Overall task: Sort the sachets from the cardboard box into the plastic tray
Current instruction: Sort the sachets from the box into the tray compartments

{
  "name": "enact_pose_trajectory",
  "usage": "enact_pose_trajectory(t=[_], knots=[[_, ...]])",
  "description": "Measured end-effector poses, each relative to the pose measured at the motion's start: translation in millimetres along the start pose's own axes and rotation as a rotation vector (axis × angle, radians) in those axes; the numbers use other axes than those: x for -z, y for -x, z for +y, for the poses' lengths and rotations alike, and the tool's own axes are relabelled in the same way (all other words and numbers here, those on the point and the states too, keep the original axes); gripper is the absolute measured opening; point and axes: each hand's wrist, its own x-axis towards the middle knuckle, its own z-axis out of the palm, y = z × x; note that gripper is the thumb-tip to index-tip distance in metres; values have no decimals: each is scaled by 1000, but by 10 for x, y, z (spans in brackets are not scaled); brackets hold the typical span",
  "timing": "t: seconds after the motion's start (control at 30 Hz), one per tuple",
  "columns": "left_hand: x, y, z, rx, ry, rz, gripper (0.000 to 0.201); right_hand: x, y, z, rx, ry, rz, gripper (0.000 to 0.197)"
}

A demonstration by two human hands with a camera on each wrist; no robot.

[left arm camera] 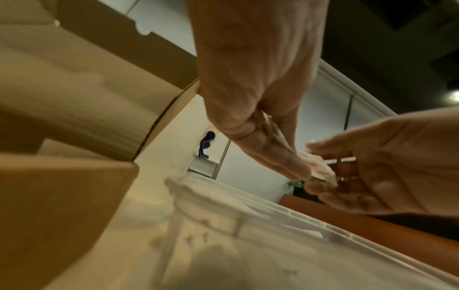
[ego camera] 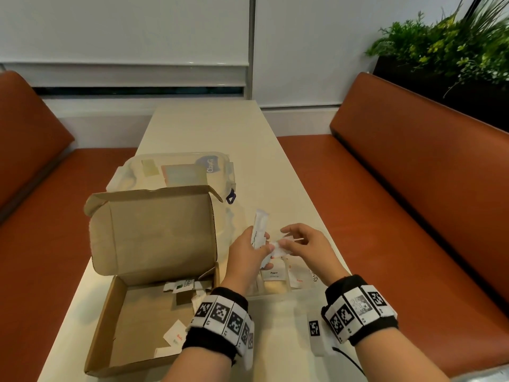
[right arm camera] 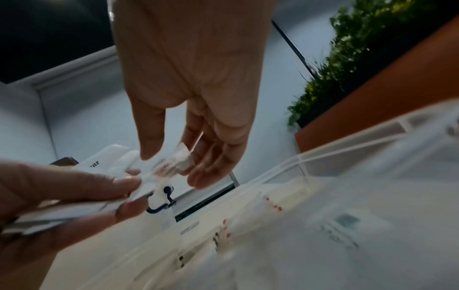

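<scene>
Cream surface (ego camera: 203, 128) between orange benches: left hand (ego camera: 245, 253) grips a bunch of sachets (ego camera: 260, 227) above the plastic tray (ego camera: 275, 295); right hand (ego camera: 305, 244) pinches one small sachet (ego camera: 279, 248) from it. Best separated singly, then matched to its compartment; cardboard box (ego camera: 132, 312) still holds several.

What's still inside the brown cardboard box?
A few white sachets lie on the floor of the cardboard box, some near its back wall, some near the front. The left hand's wrist covers the box's right edge.
</scene>
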Motion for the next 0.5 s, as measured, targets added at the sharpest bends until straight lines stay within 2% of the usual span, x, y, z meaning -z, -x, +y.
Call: enact_pose_trajectory(t=[0.1, 0.3, 0.5], knots=[[1, -11, -2, -10, -28, -7, 15, 24, -21, -2, 38, 139, -22, 4], [1, -18, 5, -29, -40, -19, 14, 30, -15, -18, 29, 218, -102, 7], [-6, 39, -53, 19, 60, -9, 14, 55, -81, -51, 33, 527, -169, 10]])
